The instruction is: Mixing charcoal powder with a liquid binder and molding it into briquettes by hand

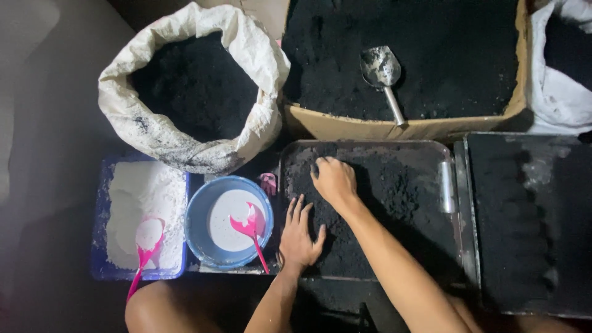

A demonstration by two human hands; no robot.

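A metal tray [364,145] full of black powder lies in front of me. My left hand [300,232] rests flat on the powder near the tray's left front side, fingers spread. My right hand [333,180] is farther back on the same powder, fingers curled down into it. Neither hand holds a tool. Left of the tray stands a blue bowl [197,222] of white liquid with a pink spoon [251,228] in it.
A blue tub [98,246] of white powder with a pink scoop [143,256] is at far left. A white sack [246,49] of black powder stands behind. A cardboard box [370,128] of black powder holds a metal scoop [385,77]. Another dark tray [530,222] lies right.
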